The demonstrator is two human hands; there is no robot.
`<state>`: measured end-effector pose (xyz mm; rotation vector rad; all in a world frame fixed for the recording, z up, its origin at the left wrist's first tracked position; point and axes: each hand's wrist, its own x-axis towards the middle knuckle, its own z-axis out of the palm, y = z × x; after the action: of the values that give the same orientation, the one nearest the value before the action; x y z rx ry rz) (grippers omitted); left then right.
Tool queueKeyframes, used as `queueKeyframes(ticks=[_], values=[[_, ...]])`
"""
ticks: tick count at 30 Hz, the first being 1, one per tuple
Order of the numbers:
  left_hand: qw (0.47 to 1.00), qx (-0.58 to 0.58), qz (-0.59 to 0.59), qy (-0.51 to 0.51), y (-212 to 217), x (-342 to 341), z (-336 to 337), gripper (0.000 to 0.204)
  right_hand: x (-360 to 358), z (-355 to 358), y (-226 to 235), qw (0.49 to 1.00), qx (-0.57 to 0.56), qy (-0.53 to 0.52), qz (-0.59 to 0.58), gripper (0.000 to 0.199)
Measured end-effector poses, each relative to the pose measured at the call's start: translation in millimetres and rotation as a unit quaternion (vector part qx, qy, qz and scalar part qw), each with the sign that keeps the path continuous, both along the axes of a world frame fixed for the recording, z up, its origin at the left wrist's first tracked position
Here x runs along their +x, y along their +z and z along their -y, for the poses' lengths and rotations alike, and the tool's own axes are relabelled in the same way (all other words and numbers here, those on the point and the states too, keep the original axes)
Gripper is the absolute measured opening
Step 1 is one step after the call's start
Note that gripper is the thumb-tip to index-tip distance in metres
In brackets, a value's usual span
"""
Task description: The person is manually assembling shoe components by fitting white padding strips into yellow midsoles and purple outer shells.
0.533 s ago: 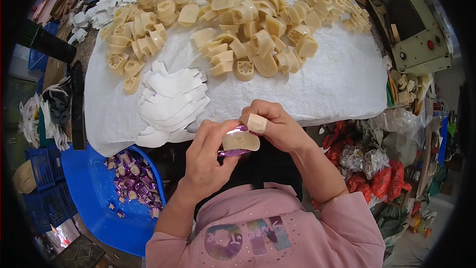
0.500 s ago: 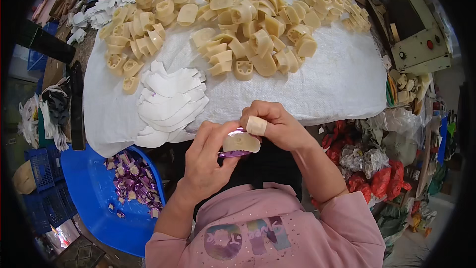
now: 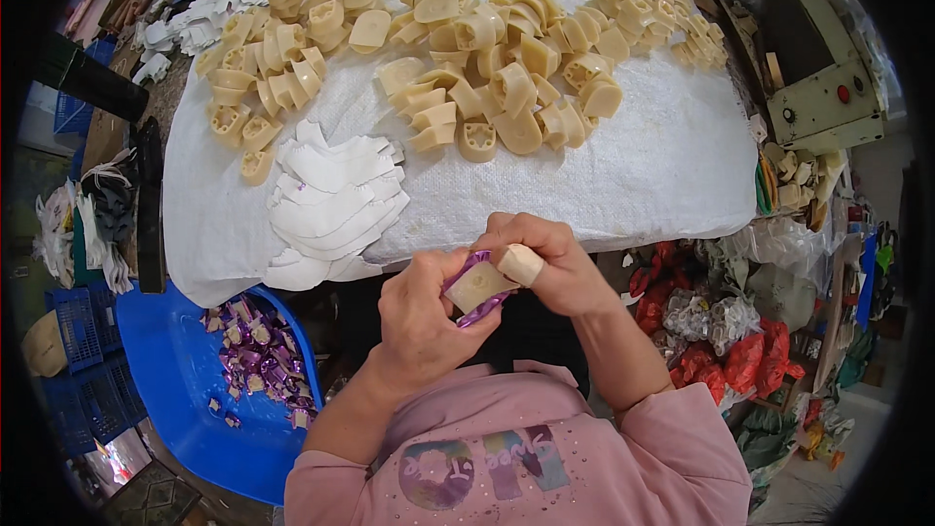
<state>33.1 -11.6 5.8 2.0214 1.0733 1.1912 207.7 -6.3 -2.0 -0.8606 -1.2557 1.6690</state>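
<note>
Between my two hands, in front of the table's near edge, is a cream plastic shoe heel (image 3: pixel 477 285) with shiny purple covering (image 3: pixel 480 313) along its sides. My left hand (image 3: pixel 417 304) is closed around its left side, fingers above and thumb below. At its right upper edge my right hand (image 3: pixel 553 261) is closed, pinching the purple covering against the heel; tape wraps the thumb. The fingertips are partly hidden. Nearest on the table is a fanned stack of white-backed cut pieces (image 3: pixel 336 200). Many bare cream heels (image 3: pixel 516 88) lie in heaps behind it.
A white woven sheet (image 3: pixel 672 156) covers the table. At the lower left, a blue tub (image 3: pixel 175 399) holds purple-covered heels (image 3: pixel 258 351). Red plastic bags (image 3: pixel 765 356) crowd the right side. A pale machine housing with a red button (image 3: pixel 828 102) stands at the far right.
Both hands have shifted slightly lower and to the right with the heel. The heel has tilted, and my right hand's taped thumb has come over its right edge.
</note>
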Motion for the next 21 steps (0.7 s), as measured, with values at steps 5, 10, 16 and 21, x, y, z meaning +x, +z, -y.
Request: queueKeyframes(ticks=[5,10,16,21], values=[[0.996,0.045,-0.017,0.078,-5,12,4,0.048,-25,6,-7,0.968,0.145,-0.161,0.122,0.019],[0.994,0.031,0.006,0.104,-6,9,-1,0.044,-19,10,-30,0.990,-0.018,-0.060,-0.129,0.037],[0.990,0.031,0.003,0.135,-6,15,4,0.043,-30,18,-17,0.991,-0.023,-0.133,0.017,0.031],[0.986,0.083,-0.017,0.142,-18,11,-4,0.040,-41,19,-16,0.962,0.080,-0.189,0.178,0.029]])
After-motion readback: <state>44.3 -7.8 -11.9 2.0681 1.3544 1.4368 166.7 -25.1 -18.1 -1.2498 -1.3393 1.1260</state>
